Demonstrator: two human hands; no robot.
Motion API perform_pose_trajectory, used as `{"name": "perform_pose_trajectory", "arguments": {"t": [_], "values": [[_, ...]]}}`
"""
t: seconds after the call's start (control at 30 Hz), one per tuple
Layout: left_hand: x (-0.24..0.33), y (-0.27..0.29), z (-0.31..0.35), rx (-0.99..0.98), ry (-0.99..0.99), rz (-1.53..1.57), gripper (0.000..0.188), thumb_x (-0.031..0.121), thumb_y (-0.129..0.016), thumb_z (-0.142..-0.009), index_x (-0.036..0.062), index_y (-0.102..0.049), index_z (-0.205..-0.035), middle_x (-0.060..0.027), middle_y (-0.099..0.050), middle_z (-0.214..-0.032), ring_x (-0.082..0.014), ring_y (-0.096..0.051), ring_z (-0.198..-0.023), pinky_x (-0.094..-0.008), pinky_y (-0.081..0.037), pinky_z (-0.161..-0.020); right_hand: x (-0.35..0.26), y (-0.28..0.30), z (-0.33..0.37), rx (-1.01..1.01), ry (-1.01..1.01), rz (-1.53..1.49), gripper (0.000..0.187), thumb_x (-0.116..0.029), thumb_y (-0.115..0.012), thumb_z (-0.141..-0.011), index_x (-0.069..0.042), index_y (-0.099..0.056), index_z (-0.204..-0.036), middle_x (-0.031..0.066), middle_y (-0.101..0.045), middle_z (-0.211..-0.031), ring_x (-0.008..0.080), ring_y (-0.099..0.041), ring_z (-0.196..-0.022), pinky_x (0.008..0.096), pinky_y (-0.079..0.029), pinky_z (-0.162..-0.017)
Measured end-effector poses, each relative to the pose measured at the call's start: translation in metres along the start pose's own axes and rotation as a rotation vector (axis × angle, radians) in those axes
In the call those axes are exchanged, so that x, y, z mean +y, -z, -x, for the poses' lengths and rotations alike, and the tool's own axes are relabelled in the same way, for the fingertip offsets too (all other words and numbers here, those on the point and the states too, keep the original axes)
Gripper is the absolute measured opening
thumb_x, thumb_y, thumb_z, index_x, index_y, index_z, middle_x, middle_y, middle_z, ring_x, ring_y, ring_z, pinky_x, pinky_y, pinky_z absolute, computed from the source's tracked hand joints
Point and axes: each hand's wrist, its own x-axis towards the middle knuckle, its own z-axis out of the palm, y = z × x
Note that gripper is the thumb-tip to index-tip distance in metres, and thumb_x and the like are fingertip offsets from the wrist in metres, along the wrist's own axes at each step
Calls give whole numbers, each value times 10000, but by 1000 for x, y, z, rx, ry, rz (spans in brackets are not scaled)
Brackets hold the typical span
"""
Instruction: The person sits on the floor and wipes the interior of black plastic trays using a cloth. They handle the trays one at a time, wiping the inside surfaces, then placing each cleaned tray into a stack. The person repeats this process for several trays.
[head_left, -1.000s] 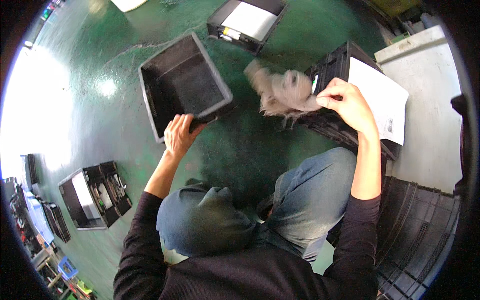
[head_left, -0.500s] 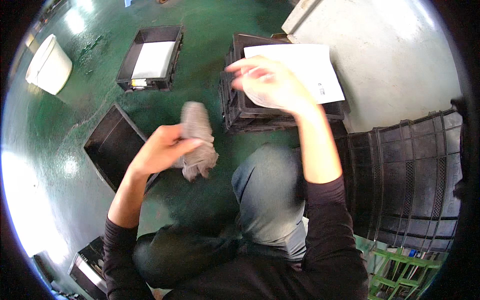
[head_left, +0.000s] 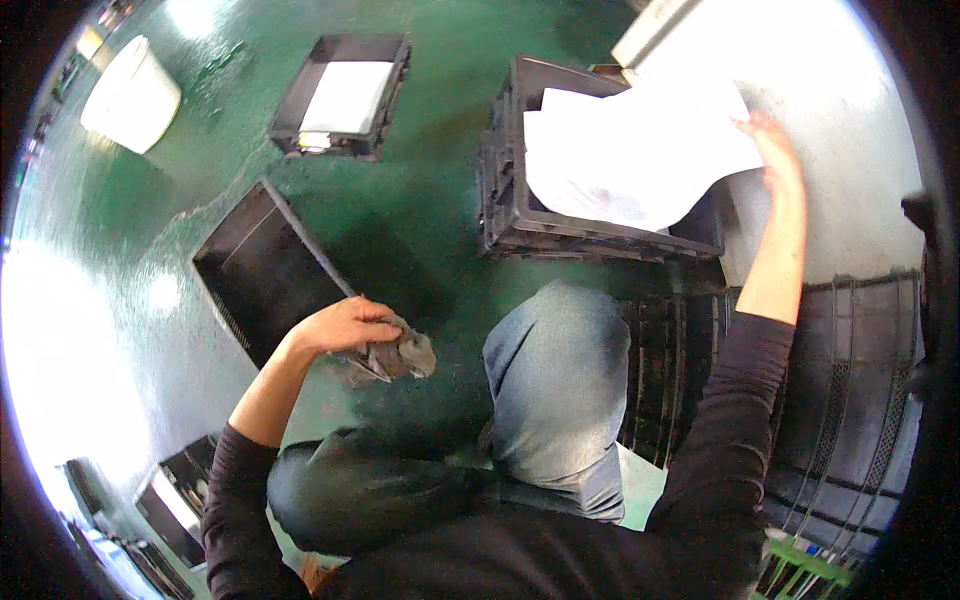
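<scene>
A crumpled grey cloth [head_left: 400,354] hangs from my left hand [head_left: 345,327], whose fingers are closed on it. It is over the floor, by the near corner of an open black crate [head_left: 262,265]. On the right, my right hand [head_left: 776,152] grips the right edge of a white sheet of paper [head_left: 640,150]. The sheet is bent and lifted on that side. More white paper lies under it, across the top black crate of a stack [head_left: 500,190]. What lies deeper in that crate is hidden by the paper.
Farther off stand a black crate [head_left: 392,98] with white paper [head_left: 345,97] in it and a white bucket [head_left: 132,98]. To the right are a pale panel [head_left: 850,190] and dark plastic crates [head_left: 850,390]. My bent knee [head_left: 555,380] is below the stack.
My right hand has moved right, from over the stack to the paper's edge, and lifted it. My left hand has lowered slightly with the cloth. The whole view has shifted somewhat.
</scene>
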Motion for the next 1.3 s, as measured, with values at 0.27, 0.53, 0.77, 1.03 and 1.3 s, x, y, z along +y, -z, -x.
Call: {"name": "perform_pose_trajectory", "arguments": {"t": [0.27, 0.53, 0.77, 1.03, 1.3], "values": [[-39, -35, 90, 151, -39, 292, 305, 292, -536, -918, 7, -622, -986, -62, -634, -851, -131, -544, -813, -299, -446, -731, -246, -197, 193, -477, 1107, -2, 536, -302, -581, -861, 4, -448, -1280, 197, -509, -1226, 272, -523, -1102, 373, -372, -969], [-108, -135, 218, 580, 195, 544, 293, 271, -584, -894, -8, -579, -986, -92, -615, -827, -121, -525, -800, -312, -442, -737, -143, -566, 348, -733, 1545, 177, 335, -86, -491, -812, -24, -553, -1135, 202, -535, -1199, 354, -535, -1082, 451, -417, -928], [-140, -225, 277, 717, 312, 959, 234, 252, -573, -915, 21, -593, -945, 8, -564, -795, -82, -479, -786, -262, -410, -712, -122, -607, 327, -1368, 1648, 912, 327, -275, -587, -832, -68, -518, -1075, 95, -529, -1221, 276, -534, -1125, 485, -409, -946], [-154, -235, 273, 667, 340, 852, 252, 282, -579, -915, 45, -620, -989, -10, -599, -817, -90, -516, -783, -273, -431, -705, -133, -632, 351, -889, 1172, 531, 842, -612, -667, -690, -197, -379, -1363, 198, -172, -1486, 333, -112, -1404, 629, -178, -1060], [-156, -235, 267, 690, 324, 867, 281, 284, -596, -901, 9, -606, -957, -31, -592, -791, -109, -520, -770, -292, -431, -681, -120, -638, 361, -1088, 1348, 996, 1130, -458, -820, -568, -401, -114, -1448, 25, 56, -1547, 263, 20, -1425, 675, -131, -1063]]}}
